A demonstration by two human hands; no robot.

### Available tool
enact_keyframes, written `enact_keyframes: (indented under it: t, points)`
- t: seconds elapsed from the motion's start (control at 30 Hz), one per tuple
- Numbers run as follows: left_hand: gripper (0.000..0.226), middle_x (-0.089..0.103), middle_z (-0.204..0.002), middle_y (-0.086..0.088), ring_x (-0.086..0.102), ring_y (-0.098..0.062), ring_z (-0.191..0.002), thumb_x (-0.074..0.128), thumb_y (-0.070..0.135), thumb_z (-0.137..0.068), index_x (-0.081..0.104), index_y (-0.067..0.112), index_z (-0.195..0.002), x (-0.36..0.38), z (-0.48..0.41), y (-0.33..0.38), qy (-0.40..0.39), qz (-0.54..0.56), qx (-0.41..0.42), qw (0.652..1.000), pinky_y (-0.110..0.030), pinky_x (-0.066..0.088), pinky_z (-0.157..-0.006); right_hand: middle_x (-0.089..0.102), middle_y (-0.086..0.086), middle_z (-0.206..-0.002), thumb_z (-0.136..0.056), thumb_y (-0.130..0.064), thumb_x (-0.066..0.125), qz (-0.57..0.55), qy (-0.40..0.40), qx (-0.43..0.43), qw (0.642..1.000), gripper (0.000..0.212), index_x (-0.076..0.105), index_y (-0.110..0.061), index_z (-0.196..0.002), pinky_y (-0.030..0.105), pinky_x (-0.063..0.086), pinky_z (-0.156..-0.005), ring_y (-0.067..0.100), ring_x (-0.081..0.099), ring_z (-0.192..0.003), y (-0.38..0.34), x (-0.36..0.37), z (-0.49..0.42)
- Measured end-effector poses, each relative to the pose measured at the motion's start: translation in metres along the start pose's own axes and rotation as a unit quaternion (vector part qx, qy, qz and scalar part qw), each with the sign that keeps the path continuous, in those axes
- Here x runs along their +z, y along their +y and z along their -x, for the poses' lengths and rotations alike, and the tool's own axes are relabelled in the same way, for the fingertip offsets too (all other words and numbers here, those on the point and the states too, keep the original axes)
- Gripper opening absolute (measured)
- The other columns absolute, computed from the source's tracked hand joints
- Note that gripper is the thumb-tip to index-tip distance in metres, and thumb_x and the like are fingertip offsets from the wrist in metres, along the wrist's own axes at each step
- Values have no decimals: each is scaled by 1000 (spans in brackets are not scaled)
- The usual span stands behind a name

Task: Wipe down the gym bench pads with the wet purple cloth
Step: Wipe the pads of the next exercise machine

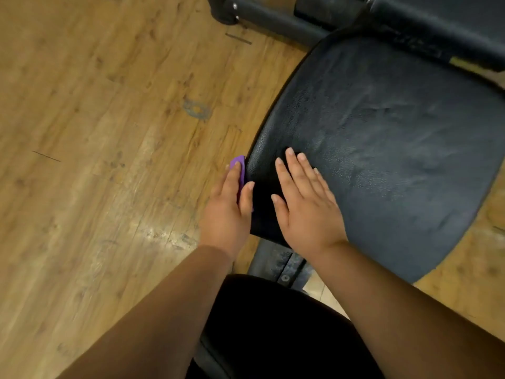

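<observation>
Head view: the black bench pad (382, 132) fills the right half of the frame over a wooden floor (95, 105). The left hand (229, 203), at centre, lies with straight fingers (232, 179) pressing the purple cloth (238, 162) against the pad's left side edge; only a strip of cloth shows past the fingertips and beside the thumb. Just right of it, the right hand (306, 203) rests flat on the pad's near corner, fingers extended and holding nothing. A second dark pad (437, 23) crosses the upper right. A metal frame bar (276, 261) shows under the pad's near edge.
</observation>
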State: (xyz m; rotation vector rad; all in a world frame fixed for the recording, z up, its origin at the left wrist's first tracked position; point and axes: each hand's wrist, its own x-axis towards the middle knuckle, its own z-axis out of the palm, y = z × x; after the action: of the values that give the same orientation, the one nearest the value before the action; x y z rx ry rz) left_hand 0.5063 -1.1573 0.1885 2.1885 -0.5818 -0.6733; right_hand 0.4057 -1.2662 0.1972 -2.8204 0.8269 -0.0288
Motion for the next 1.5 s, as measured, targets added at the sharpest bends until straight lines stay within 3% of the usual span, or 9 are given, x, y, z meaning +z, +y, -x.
enact_keyframes:
  t: [0.07,0.17,0.3,0.5,0.57,0.67,0.77,1.27,1.5]
  points:
    - [51,34,-155,-2,41,-19,-136,42,33,-101,34,21,-150,-7,5,17,-6,-29,19,999,-29,37,-109,21,3,-160,-99,-39,28,1,-24,25,999,58,28,-16,-151,29,6,-118,17,14,-148,3,-21,3]
    - [50,26,-159,1,38,-15,-137,39,33,-102,31,25,-151,-16,13,48,-31,-96,66,993,-17,32,-99,7,0,-163,-103,-39,27,-2,-61,62,996,56,15,-19,-154,27,-1,-117,14,1,-149,13,-56,12]
    - [50,39,-152,-9,52,-29,-127,38,35,-100,43,16,-145,-19,28,93,-34,-156,180,970,-37,49,-94,-7,-2,-163,-103,-42,22,9,-94,99,991,59,1,-22,-155,26,-9,-114,13,-10,-149,26,-100,32]
    - [45,52,-139,-20,62,-37,-111,44,27,-96,55,6,-134,-14,54,149,-48,-266,270,924,-44,57,-81,-7,-1,-163,-103,-43,20,8,-90,134,987,60,-2,-22,-155,26,-10,-112,13,-10,-149,49,-160,66]
    - [48,45,-145,-19,54,-35,-124,44,27,-96,49,7,-140,-9,64,166,-72,-295,280,911,-49,56,-87,-6,-1,-163,-104,-43,20,8,-92,142,985,59,0,-21,-155,27,-10,-114,14,-9,-149,57,-176,78]
    - [52,25,-158,-12,28,-27,-144,32,31,-101,31,13,-150,-4,75,185,-101,-323,291,895,-44,38,-111,-2,0,-163,-104,-43,22,-4,-92,155,984,59,3,-21,-155,29,-6,-117,15,-7,-149,65,-195,97]
    - [51,12,-162,-7,12,-22,-149,28,30,-105,18,19,-154,-3,87,199,-115,-349,299,881,-40,25,-118,0,1,-163,-104,-43,23,-4,-99,166,981,58,5,-22,-155,32,-2,-119,17,-5,-149,67,-211,114]
    - [63,-5,-163,-2,-3,-21,-150,38,19,-105,0,25,-155,-60,134,240,-158,-439,415,781,-33,12,-119,13,2,-162,-104,-41,24,-2,-39,279,960,55,15,-22,-154,38,10,-118,20,8,-149,24,-277,170]
    - [72,-3,-163,-5,1,-25,-150,45,12,-101,0,23,-155,-45,166,273,-154,-474,465,732,-38,18,-119,21,2,-159,-103,-41,27,-13,-37,297,954,54,19,-21,-153,39,15,-117,22,15,-147,47,-288,207]
